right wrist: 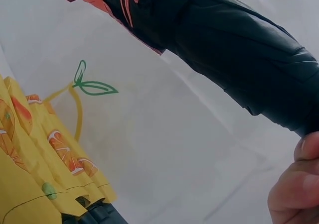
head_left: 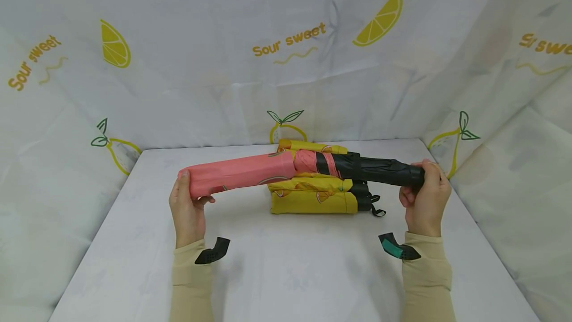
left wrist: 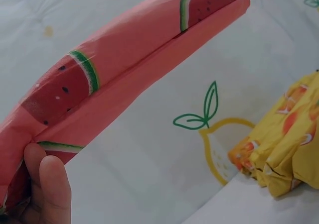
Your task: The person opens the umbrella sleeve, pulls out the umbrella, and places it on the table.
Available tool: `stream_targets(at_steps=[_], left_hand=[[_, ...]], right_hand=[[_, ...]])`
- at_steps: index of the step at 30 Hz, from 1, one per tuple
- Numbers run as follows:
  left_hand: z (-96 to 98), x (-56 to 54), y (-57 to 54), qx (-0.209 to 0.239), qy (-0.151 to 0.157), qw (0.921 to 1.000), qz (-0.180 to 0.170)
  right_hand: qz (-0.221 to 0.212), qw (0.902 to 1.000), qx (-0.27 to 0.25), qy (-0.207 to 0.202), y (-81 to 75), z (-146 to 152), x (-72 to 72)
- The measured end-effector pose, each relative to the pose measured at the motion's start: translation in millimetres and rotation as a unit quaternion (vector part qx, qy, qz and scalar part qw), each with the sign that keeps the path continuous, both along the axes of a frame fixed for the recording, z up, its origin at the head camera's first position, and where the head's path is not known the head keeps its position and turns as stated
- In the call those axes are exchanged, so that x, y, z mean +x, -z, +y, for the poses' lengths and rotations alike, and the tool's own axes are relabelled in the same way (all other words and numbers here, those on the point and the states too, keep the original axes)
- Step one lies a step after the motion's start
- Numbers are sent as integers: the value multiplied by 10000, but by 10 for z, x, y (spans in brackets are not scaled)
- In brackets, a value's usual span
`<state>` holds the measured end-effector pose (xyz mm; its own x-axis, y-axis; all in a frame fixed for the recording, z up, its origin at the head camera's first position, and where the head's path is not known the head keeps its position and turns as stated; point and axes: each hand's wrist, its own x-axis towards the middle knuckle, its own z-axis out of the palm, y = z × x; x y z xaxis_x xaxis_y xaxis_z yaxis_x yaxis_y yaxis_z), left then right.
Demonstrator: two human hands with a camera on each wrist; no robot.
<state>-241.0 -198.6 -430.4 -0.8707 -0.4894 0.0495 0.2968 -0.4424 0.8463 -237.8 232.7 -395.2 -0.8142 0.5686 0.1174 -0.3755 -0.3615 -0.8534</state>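
Note:
A folded umbrella (head_left: 389, 170) with a black outer end stretches level above the table. Its left part sits inside a pink watermelon-print sleeve (head_left: 239, 169); pink fabric bunches where the two meet. My left hand (head_left: 187, 215) grips the far left end of the sleeve, thumb in front. At the opposite end, my right hand (head_left: 426, 202) holds the black end of the umbrella. Watermelon slices show on the sleeve (left wrist: 134, 59) in the left wrist view. Dark folds of the umbrella (right wrist: 239, 55) fill the upper part of the right wrist view.
Several yellow orange-print umbrellas (head_left: 313, 202) with black ends lie in a stack behind the held one. They rest on a white table (head_left: 295, 272). A white lemon-print cloth (head_left: 201, 98) hangs at the back and sides.

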Motion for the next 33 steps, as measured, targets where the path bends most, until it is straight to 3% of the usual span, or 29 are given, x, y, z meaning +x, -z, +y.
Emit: stream_targets(at_steps=[18, 33], left_hand=[[-106, 1, 26, 210, -314, 9992, 92], [-188, -19, 128, 330, -639, 9967, -386]], right_hand=[[-137, 9988, -371, 282, 12, 66, -21], [-304, 9947, -841, 498, 111, 161, -102]])
